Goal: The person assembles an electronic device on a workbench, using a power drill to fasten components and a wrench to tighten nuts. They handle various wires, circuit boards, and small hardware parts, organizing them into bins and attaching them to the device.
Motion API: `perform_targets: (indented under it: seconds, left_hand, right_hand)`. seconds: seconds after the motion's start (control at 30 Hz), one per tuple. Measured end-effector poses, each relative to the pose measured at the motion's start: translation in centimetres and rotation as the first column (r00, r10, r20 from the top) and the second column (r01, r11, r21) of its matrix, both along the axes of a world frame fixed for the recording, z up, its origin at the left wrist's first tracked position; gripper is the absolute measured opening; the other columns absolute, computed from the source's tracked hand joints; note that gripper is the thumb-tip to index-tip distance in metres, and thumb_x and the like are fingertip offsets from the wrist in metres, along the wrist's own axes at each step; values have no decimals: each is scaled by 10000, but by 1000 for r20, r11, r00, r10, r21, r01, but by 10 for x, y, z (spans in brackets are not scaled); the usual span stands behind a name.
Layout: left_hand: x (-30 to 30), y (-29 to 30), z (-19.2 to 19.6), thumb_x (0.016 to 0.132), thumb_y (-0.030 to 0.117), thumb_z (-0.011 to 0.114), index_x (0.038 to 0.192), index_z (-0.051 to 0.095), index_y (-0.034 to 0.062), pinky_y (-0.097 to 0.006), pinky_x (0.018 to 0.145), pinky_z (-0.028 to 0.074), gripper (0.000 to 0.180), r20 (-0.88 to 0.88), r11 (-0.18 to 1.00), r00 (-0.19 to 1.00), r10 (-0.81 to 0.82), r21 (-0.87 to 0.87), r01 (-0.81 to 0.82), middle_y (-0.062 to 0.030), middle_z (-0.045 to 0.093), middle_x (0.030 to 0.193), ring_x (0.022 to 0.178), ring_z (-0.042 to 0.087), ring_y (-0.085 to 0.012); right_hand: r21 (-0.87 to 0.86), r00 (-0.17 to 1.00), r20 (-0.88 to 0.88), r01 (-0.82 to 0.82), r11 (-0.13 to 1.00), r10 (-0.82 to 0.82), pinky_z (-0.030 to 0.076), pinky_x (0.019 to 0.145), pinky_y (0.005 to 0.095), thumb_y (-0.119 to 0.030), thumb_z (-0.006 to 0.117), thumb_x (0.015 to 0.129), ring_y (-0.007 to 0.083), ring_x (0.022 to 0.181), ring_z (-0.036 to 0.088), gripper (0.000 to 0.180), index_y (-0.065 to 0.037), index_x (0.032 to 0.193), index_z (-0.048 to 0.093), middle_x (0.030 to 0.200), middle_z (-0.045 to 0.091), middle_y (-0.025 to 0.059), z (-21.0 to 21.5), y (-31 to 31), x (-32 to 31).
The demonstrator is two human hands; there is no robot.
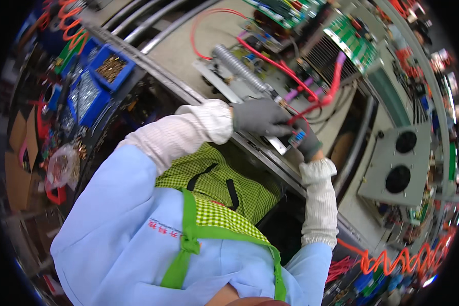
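Cluttered assembly benches fill the room, with a conveyor line running from ten o'clock down to four o'clock. Nearest, the person's light blue smock and green checked apron (224, 188) take up the six o'clock area. Just beyond, both grey-gloved hands meet at the picture's centre over an open electronics chassis (250, 76). The left hand (260, 117) lies curled, its fingers pressed down on a red wire (311, 104). The right hand (307, 143) closes around a small blue connector (299, 135), touching the left. Farther off, a ribbed grey tube (239, 65) runs toward eleven o'clock. Blue bins of screws (99, 81) sit at ten o'clock, a grey twin-fan unit (400, 163) at three.
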State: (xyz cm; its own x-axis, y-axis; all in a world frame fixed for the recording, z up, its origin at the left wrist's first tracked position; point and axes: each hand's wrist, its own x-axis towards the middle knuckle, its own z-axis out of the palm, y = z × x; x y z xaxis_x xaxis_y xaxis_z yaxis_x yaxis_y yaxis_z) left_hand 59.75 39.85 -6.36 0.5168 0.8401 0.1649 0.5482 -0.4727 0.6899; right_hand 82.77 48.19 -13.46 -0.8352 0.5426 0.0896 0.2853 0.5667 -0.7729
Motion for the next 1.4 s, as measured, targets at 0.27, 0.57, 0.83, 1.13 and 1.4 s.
perform_targets:
  seconds: [0.27,0.57,0.83,1.13,1.4]
  left_hand:
    - [1,4,-7,900,432,567,995,672,65,-462,710,500,393,75,998,996,-38,43,35,-198,673,845,795,638,-391]
    - [6,-1,-10,874,377,580,1069,662,88,-463,776,509,358,101,999,994,-38,32,35,-188,687,908,854,648,-386]
    - [5,-17,5,837,365,615,998,684,72,-463,756,514,341,20,995,995,98,35,-99,-170,685,858,844,655,-366]
    - [-121,-117,34,841,304,655,1186,622,79,-437,887,510,413,272,819,898,346,380,-430,-146,646,1104,1049,616,-343]
    - [-420,-334,26,823,216,629,1359,477,129,-493,926,473,564,-214,-114,-308,927,622,-775,-164,566,1262,1040,607,-387]
  right_hand:
    - [-436,996,-16,75,897,-91,477,896,341,-160,658,875,204,1001,610,300,-22,1141,636,1103,657,101,8,-7,21]
    - [-371,993,25,116,921,-115,479,892,337,-163,661,874,202,1001,612,307,-18,1144,637,1109,658,103,23,3,7]
    - [-355,988,34,150,923,-148,481,888,334,-165,665,873,199,1001,614,314,-14,1146,637,1114,659,104,21,-12,-4]
    - [-338,985,21,168,926,-171,483,884,330,-168,668,871,196,1001,617,321,-9,1149,637,1120,660,106,21,-15,-4]
    - [-315,978,15,200,928,-206,485,880,327,-170,672,870,194,1001,619,328,-5,1151,638,1125,661,108,23,-22,-2]
